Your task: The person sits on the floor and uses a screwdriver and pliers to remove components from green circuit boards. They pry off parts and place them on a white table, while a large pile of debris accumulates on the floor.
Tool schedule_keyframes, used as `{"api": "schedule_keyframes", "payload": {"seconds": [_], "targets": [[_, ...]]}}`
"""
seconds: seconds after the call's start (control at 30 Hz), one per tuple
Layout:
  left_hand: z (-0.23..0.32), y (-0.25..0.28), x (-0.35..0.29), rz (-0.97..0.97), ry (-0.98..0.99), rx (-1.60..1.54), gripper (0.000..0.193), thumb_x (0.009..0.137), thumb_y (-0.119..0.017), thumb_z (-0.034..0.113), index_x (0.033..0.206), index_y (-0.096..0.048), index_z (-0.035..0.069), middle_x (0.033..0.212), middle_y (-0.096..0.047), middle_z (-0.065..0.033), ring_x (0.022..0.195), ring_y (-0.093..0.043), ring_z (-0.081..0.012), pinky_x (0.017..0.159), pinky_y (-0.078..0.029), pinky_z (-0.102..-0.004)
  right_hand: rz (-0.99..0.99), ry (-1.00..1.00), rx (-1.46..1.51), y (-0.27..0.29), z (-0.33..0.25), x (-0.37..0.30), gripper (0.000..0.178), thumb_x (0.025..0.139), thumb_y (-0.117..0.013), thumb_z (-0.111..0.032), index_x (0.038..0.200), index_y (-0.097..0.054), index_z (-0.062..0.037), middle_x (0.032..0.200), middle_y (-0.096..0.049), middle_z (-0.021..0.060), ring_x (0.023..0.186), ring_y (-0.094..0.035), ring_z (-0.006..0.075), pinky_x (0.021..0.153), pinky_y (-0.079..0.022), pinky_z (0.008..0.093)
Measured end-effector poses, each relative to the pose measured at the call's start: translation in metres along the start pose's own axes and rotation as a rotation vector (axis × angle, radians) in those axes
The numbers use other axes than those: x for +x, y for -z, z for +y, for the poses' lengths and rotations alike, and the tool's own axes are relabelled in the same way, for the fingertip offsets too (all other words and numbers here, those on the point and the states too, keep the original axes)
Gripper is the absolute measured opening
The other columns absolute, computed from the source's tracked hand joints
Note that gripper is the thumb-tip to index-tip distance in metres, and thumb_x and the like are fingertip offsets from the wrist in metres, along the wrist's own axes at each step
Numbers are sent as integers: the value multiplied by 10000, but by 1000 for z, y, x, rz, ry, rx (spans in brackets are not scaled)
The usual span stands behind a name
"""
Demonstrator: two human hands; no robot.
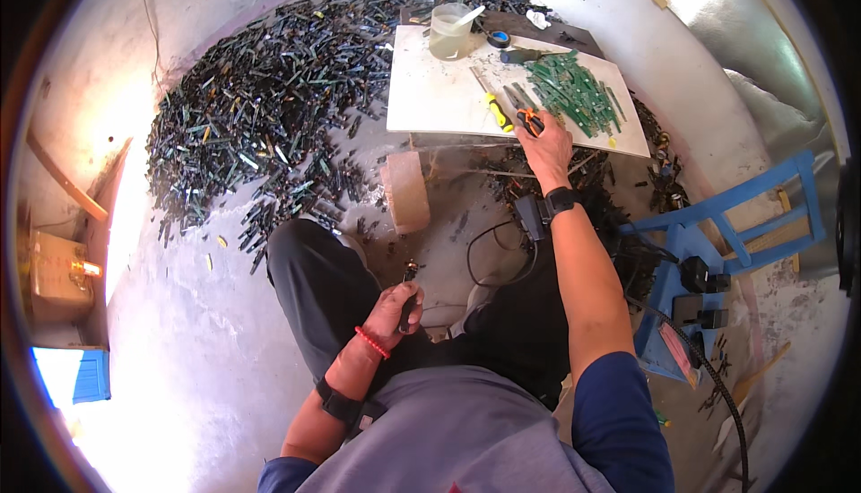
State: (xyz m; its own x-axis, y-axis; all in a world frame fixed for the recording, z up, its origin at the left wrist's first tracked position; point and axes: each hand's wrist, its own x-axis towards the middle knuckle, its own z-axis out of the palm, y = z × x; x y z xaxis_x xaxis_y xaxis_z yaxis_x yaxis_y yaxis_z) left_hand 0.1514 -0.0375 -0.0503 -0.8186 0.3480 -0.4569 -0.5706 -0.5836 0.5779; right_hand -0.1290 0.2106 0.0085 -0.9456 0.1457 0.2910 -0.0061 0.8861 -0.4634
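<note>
Two bare hands in view, worked well apart. A dark piece is pinched between thumb and curled fingers of the left hand, held low over the lap; a brassy tip is shown at its far end, too small to be made out. Red beads are worn at that wrist.

The right hand is stretched out to the near edge of the white surface. Orange-and-black pliers are touched at the handles by its fingers; whether they are firmly gripped cannot be told. Their nose is pointed away from the body.

Just left of the pliers, a yellow screwdriver is laid flat, shaft outward. Green strips are heaped loosely to the right. Toward the far edge, a cup of cloudy liquid is stood, with a white stick leaned in it; a roll of tape is set beside it.

On the floor, a broad heap of dark strips is spread at left. A blue chair is placed at right.
</note>
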Motion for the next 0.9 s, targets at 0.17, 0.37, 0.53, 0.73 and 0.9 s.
{"api": "schedule_keyframes", "payload": {"seconds": [0.17, 0.37, 0.53, 0.73, 0.9], "targets": [[1, -6, 3, 106, 33, 135, 340, 931, -508, 391, 801, -511, 77, 567, -455, -14, 470, -419, -93, 423, -333, -234, 213, 179, 61, 12, -4, -19, 380, 772, -677, -283, 1051, -633, -28, 1012, -624, 164, 971, -546, 321, 870, -429, 414], [-2, -11, 9, 113, 14, 251, 319, 933, -496, 367, 818, -541, 72, 574, -503, -22, 449, -423, -88, 411, -319, -232, -332, -9, 787, 19, -24, -135, 234, 844, -655, -249, 913, -642, -26, 758, -620, 30, 645, -555, 121, 602, -463, 262], [-4, -14, 10, 109, 23, 430, 345, 938, -484, 398, 830, -542, 75, 584, -507, -22, 454, -423, -91, 415, -314, -228, -993, -281, 924, 28, -38, -206, 306, 882, -628, -328, 935, -634, -27, 766, -592, -19, 662, -517, 60, 568, -425, 224], [-4, -22, 13, 119, 4, 578, 344, 932, -487, 414, 869, -551, 81, 595, -522, 0, 465, -431, -74, 419, -311, -224, -1075, -254, 932, 19, -41, -216, 364, 876, -634, -347, 1031, -630, -18, 808, -591, -17, 693, -500, 47, 563, -399, 209], [-3, -29, 11, 131, 7, 623, 345, 931, -486, 406, 935, -577, 72, 601, -526, 5, 474, -430, -63, 418, -307, -220, -1024, -300, 976, 15, -40, -219, 374, 872, -648, -335, 1027, -635, 6, 800, -609, 6, 635, -501, 55, 519, -398, 210]]}}
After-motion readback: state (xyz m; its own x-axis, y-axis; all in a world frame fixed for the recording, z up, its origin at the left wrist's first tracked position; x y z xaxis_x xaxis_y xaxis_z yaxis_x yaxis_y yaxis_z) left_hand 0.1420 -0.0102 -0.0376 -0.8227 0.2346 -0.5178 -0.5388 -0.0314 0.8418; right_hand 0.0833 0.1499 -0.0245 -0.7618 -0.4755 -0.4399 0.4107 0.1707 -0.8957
